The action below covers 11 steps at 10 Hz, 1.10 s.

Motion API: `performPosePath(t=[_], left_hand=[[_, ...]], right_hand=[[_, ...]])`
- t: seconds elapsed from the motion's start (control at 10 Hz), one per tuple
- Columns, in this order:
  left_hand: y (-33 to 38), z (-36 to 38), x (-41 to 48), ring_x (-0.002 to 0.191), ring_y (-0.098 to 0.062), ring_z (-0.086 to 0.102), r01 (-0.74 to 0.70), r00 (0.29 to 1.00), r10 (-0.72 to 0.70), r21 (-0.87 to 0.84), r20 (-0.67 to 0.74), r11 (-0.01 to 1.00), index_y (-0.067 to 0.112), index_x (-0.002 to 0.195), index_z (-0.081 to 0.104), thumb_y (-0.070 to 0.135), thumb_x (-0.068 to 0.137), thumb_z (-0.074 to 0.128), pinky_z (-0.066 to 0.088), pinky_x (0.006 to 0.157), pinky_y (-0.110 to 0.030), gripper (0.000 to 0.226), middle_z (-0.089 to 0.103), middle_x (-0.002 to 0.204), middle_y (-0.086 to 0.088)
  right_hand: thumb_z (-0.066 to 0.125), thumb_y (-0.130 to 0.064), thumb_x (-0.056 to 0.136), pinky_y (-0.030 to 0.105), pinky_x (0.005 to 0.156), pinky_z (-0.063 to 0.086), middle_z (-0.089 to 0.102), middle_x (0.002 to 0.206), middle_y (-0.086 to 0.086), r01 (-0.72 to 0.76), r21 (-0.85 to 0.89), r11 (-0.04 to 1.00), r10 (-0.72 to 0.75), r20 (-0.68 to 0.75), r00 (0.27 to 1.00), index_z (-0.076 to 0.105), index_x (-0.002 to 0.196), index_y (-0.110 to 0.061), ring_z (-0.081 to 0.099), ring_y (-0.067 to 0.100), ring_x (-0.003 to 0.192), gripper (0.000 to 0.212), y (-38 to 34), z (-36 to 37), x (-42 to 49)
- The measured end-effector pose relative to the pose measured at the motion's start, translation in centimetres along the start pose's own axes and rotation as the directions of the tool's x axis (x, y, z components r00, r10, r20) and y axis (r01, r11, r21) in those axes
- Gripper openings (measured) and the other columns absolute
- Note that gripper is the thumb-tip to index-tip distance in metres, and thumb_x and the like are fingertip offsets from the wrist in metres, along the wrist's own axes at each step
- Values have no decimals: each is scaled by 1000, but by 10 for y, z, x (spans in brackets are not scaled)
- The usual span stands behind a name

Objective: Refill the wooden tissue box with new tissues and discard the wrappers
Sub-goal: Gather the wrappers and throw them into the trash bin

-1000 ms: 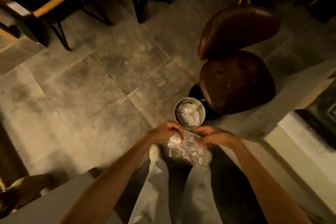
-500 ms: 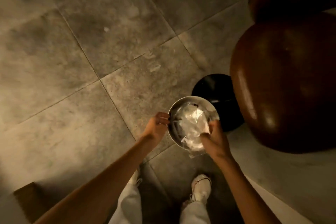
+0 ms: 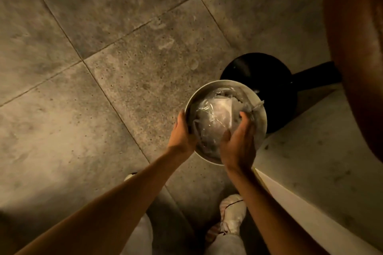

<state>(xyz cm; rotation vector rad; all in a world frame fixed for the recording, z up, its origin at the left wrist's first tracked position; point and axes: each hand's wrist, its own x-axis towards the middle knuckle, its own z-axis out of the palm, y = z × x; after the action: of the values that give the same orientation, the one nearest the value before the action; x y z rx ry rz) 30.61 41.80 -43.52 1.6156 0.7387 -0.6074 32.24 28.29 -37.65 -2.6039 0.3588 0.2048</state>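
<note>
A round metal waste bin (image 3: 261,116) stands on the tiled floor below me. Crumpled clear plastic wrappers (image 3: 215,116) fill its mouth. My left hand (image 3: 182,132) grips the bin's left rim. Over the near right part of the opening, my right hand (image 3: 238,143) presses its fingers down onto the wrappers. The wooden tissue box is not in view.
A black round stool base (image 3: 271,80) sits just behind the bin. A brown leather seat (image 3: 358,58) fills the right edge. A pale ledge (image 3: 317,157) runs along the lower right. My white shoes (image 3: 232,215) stand below the bin on grey floor tiles (image 3: 103,68).
A second ago both hands held the wrappers above the bin. Now the wrappers lie in the bin, my left hand has taken the rim, and my right hand pushes down on them. My head has leaned closer.
</note>
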Motion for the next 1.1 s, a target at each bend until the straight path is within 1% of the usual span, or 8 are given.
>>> performPosePath(t=[0.1, 0.2, 0.3, 0.4, 0.6, 0.8, 1.0, 1.1], left_hand=[[28, -11, -23, 120, -28, 57, 6, 998, -8, 27, 68, 1000, 31, 138, 42, 48, 73, 66, 51, 96, -54, 71, 57, 132, -4], [59, -20, -39, 125, -35, 52, 44, 992, -61, 150, 109, 988, 15, 151, 24, 21, 87, 61, 44, 105, -42, 74, 51, 140, -16], [60, -22, -36, 125, -37, 52, 29, 995, -54, 281, 82, 959, 8, 152, 17, 18, 94, 51, 44, 102, -40, 68, 50, 140, -21], [53, -22, -32, 126, -33, 51, 37, 991, -68, 257, 113, 966, 25, 152, 17, 60, 76, 42, 46, 103, -51, 88, 49, 142, -11], [48, -24, -27, 129, -32, 49, 9, 992, -47, 302, 118, 953, 24, 153, 15, 40, 93, 49, 44, 104, -50, 71, 45, 146, -9], [55, -29, -35, 132, -32, 47, 30, 994, -53, 212, 100, 977, 26, 153, 19, 70, 69, 35, 44, 105, -50, 96, 46, 146, -10], [64, -42, -46, 139, -38, 36, -54, 988, -1, 358, 153, 932, 30, 154, 8, 48, 74, 54, 41, 106, -55, 94, 30, 156, -10], [66, -48, -60, 150, -36, 5, -83, 985, -32, 634, 168, 769, 33, 154, -4, 47, 86, 46, 7, 119, -60, 86, 3, 164, -8]], right_hand=[[65, -43, 76, 40, 96, 51, 41, 145, 14, 296, -288, 911, -290, 66, 955, 43, 142, -22, 48, 30, 125, 73, -2, -2, -15], [81, -41, 65, 44, 98, 46, 48, 140, 11, 406, -482, 776, -325, 247, 913, 45, 142, -26, 42, 32, 123, 87, 8, 9, -2], [84, -40, 61, 43, 92, 43, 55, 128, 12, 354, -630, 691, -233, 270, 934, 49, 137, -25, 47, 31, 113, 85, 8, 19, 12], [80, -31, 68, 40, 91, 45, 58, 121, 13, 277, -700, 658, -91, 291, 952, 47, 138, -20, 54, 30, 107, 78, 5, 25, 33], [58, -5, 88, 47, 109, 37, 41, 148, 16, 88, -372, 924, 44, 331, 943, 15, 153, -22, 38, 35, 136, 80, -3, 23, 39], [75, -19, 79, 50, 107, 41, 35, 152, 16, 29, -311, 950, 30, 182, 983, 13, 156, -20, 35, 33, 139, 99, -21, 3, 4], [79, -44, 71, 51, 112, 35, 20, 161, 14, 6, -264, 965, 36, 153, 988, 4, 156, -15, 25, 32, 146, 117, -20, -15, -25], [68, -45, 78, 48, 121, 14, -3, 164, 14, -3, -292, 956, 66, 207, 976, -10, 155, -12, 5, 32, 150, 114, -19, -28, -37]])
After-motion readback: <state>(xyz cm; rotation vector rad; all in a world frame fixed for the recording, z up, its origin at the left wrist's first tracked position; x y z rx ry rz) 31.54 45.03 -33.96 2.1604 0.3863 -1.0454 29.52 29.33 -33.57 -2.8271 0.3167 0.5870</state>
